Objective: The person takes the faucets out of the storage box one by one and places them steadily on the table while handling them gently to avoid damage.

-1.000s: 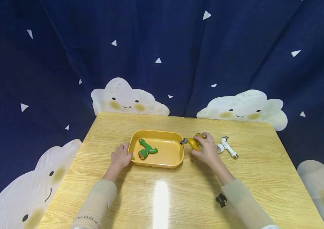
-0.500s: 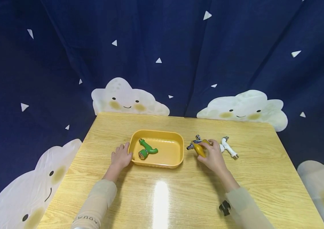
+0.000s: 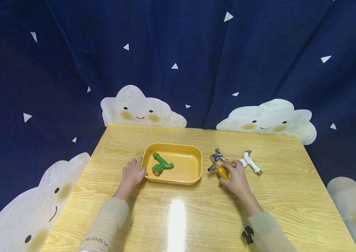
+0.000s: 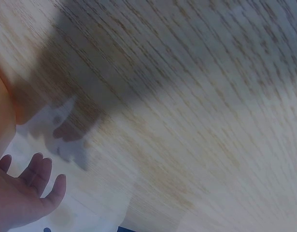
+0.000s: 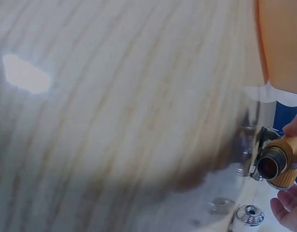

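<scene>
A yellow faucet with a metal threaded end is pinched between the thumb and fingers of my right hand, just right of the tray. In the right wrist view the threaded opening of this yellow faucet faces the camera, with fingertips above and below it. Right behind it lies a chrome faucet, partly covered. My left hand rests at the left rim of a yellow tray, fingers loosely extended. A green faucet lies inside the tray, toward its left.
Beyond my right fingertips lies a white faucet on the wooden table. A small black object shows beside the right sleeve. Dark blue curtains with cloud prints close off the back and sides.
My right hand has moved right and nearer to me with the yellow faucet, away from the tray's right rim. More of the chrome faucet now shows. The left hand and tray stay put.
</scene>
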Motion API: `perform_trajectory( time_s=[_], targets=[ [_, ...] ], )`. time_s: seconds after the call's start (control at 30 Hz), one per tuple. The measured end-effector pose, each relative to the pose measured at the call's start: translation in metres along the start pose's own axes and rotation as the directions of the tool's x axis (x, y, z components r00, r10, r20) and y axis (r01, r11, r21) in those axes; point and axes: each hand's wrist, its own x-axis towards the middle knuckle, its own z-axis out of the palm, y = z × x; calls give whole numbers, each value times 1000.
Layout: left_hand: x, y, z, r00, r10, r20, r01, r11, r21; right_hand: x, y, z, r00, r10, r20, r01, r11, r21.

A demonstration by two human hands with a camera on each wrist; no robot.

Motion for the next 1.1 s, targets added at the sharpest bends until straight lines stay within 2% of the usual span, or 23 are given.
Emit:
perform_trajectory(
  time_s=[0.27,1.1],
  targets=[
    [1,-2,0,1000,-3,2,3,1000,0,-6,6,8,999,-28,-15,28,1000,-15],
    [0,0,0,1000,5,-16,-5,1000,14,-10,7,17,999,-12,40,14,999,-53]
  ],
)
